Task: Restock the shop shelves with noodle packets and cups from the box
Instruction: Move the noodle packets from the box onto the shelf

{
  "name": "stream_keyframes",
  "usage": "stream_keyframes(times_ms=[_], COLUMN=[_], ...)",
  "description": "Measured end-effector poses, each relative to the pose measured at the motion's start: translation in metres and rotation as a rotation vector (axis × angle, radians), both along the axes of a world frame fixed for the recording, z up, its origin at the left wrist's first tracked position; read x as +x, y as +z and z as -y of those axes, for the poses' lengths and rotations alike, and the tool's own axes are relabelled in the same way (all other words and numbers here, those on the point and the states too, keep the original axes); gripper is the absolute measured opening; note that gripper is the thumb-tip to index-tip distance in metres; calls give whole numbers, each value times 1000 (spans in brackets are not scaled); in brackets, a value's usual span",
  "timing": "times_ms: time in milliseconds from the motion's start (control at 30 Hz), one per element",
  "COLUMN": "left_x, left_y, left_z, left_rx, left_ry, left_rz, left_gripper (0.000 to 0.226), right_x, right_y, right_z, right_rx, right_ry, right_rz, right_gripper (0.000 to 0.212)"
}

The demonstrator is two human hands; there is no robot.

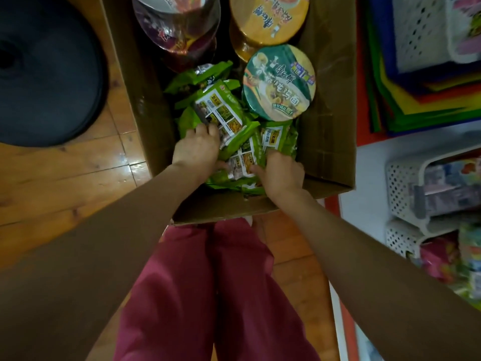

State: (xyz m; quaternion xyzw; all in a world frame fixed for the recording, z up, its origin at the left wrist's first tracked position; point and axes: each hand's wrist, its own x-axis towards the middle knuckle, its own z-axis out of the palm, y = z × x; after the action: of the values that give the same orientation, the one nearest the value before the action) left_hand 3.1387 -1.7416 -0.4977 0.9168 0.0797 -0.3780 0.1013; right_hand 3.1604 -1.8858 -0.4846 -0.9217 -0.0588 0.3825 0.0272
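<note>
A brown cardboard box (328,105) stands open on the floor in front of me. Several green noodle packets (221,110) lie heaped in its near end. Behind them stand a green-lidded cup (279,83), an orange-lidded cup (268,16) and a purple cup (177,24). My left hand (196,149) grips the left side of the packet pile, fingers curled over a packet. My right hand (282,171) holds the right side of the same pile, thumb on a packet's face. Both hands are inside the box.
White shelving (369,183) stands at the right with perforated white baskets (400,194) holding colourful packets. Stacked coloured sheets (406,100) lie above. A dark round object (44,74) sits at the left on the wooden floor (65,173). My red trousers are below the box.
</note>
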Motion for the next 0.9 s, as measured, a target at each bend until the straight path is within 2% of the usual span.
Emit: stream_keyframes(times_ms=[100, 167, 300, 367, 500, 733, 900], left_x=[-4, -7, -6, -3, 2, 10, 13], left_y=[2, 5, 22, 38, 80, 165, 189], left_z=[-2, -5, -15, -20, -25, -34, -32], left_rx=[-9, -14, -46, -80, -124, -185, -189], left_ry=[-13, -6, 68, 113, 166, 223, 249], left_rz=[2, 20, 77, 103, 144, 180, 207], left_gripper=[73, 63, 44, 37, 35, 34, 29], right_x=[-1, -3, -5, -5, -3, 1, 15], right_y=[1, 6, 22, 32, 62, 135, 165], right_z=[-3, -5, -10, -14, -22, -28, -24], right_rx=[8, 18, 119, 171, 238, 320, 321], right_ry=[-33, -67, -152, -183, -196, -93, -50], right_rz=[-31, -55, -57, -43, -6, 58, 91], right_gripper=[31, 38, 26, 28, 22, 22, 23])
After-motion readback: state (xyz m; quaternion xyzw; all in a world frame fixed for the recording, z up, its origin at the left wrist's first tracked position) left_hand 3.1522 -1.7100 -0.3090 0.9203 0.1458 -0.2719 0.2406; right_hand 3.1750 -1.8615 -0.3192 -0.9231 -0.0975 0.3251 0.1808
